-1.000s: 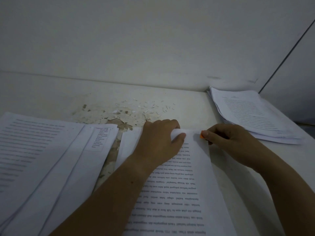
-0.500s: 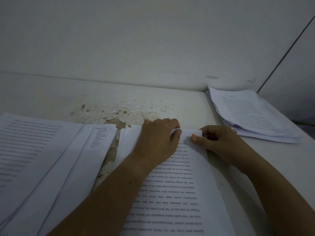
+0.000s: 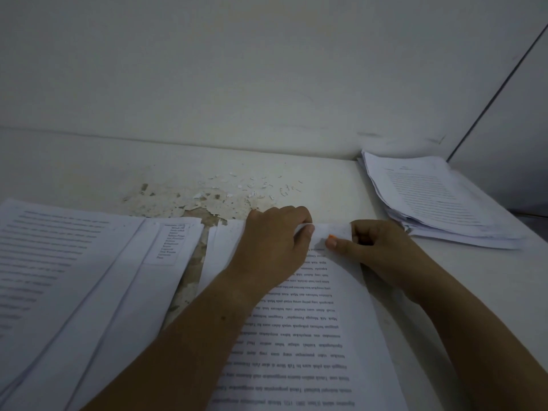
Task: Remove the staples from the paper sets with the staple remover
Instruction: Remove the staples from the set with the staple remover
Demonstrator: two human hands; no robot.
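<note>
Right hand (image 3: 382, 253) is edging left toward the left hand (image 3: 271, 247), mid-frame; both hands' fingers (image 3: 307, 230) are pinching the paper set's (image 3: 311, 336) top edge (orange speck (image 3: 331, 236) between).

Left hand (image 3: 272, 247), right hand (image 3: 382, 250), both pinching paper set (image 3: 311, 336)
</note>
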